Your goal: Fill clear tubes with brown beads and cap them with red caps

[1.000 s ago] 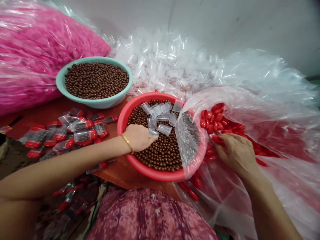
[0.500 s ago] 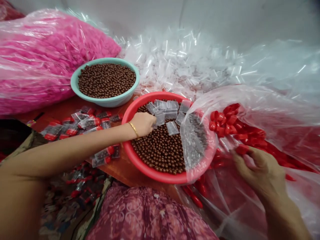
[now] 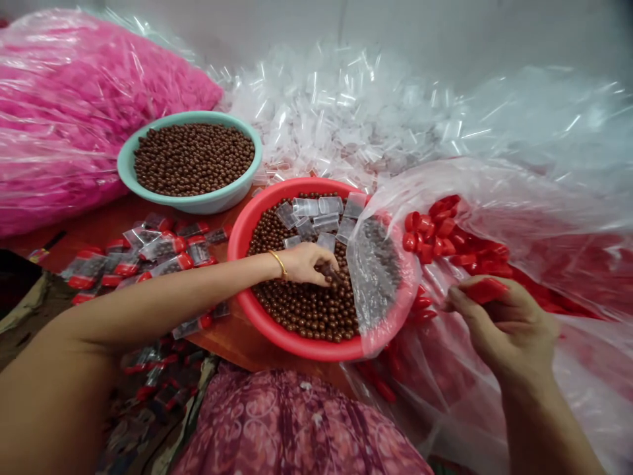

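My left hand (image 3: 307,264), with a gold bangle at the wrist, is dipped into the red basin (image 3: 283,333) of small brown balls (image 3: 306,310). Its fingers are closed round a clear plastic container (image 3: 327,269), partly hidden by the hand, at the surface of the balls. Several empty clear containers (image 3: 326,221) lie on the balls just beyond it. To the right of the basin, my right hand (image 3: 504,323) pinches a red cap (image 3: 487,290) between thumb and fingers. Loose red caps (image 3: 430,231) spill from a clear plastic bag (image 3: 539,198) close to that hand.
A light-blue basin (image 3: 129,173) of brown balls stands at the back left, beside a bag of pink pieces (image 3: 99,99). Clear containers (image 3: 326,119) are heaped behind. Filled, red-capped containers (image 3: 163,245) lie on the left; plastic film (image 3: 373,284) hangs over the red basin's right side.
My left hand has moved from the empty containers nearer and to the right, into the balls, with a clear container in it. My right hand has shifted slightly, still pinching the red cap.
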The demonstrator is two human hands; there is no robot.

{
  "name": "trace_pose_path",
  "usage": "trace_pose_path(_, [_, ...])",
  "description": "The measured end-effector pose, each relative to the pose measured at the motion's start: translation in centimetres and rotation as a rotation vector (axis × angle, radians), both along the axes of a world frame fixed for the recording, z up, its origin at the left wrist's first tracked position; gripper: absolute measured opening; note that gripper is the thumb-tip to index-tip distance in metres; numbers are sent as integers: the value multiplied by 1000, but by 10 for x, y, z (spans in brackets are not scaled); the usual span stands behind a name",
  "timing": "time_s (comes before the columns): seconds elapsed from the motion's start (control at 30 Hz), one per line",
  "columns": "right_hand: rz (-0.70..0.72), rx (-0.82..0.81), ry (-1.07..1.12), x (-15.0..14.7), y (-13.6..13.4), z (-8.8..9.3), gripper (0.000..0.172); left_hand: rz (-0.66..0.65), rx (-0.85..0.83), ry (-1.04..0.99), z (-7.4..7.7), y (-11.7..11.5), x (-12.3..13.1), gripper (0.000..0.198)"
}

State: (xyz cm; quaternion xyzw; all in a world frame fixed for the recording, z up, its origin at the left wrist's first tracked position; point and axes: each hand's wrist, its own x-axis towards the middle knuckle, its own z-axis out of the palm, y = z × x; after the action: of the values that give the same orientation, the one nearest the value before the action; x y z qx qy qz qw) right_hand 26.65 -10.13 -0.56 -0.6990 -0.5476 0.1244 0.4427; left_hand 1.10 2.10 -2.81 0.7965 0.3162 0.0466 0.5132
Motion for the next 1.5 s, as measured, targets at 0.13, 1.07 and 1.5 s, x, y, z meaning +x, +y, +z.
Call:
trace_pose_path(0.13, [154,-33,285,-25,14,15,20,170,-445,-359,6,-1,-10,22])
trace_pose_path(1.07, [590,-358,655,-100,78,15,29,306,-594,-480,28,-17,-23,18])
trace_pose_path(1.5, [602,232,-451,-100,62,10,41,385,-154,-457,19,-24,-19,31])
